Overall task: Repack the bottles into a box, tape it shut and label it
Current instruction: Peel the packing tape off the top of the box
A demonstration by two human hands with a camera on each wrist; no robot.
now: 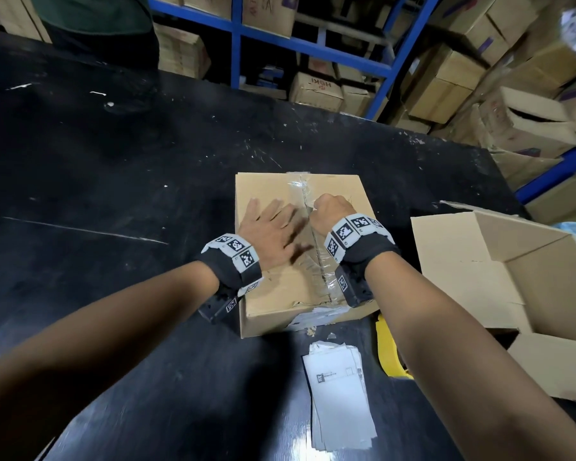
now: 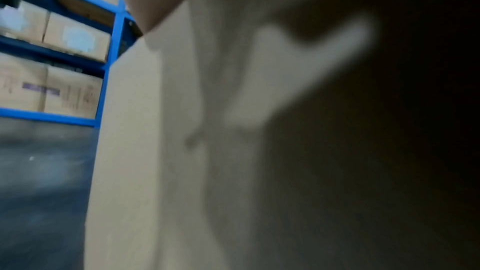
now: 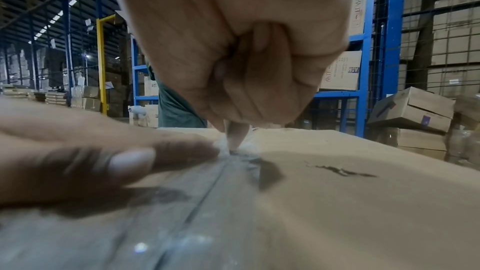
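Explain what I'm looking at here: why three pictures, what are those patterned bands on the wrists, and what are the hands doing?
No robot: a person wears three cameras, on the head and on each wrist band. The head view shows a black table with a taped cardboard box. The left hand lies flat on its top. The right hand is fisted at the taped seam, a slim tip poking from it onto the seam; I cannot tell what it is. An open empty box sits to the right, white labels nearer. The left wrist view is blurred.
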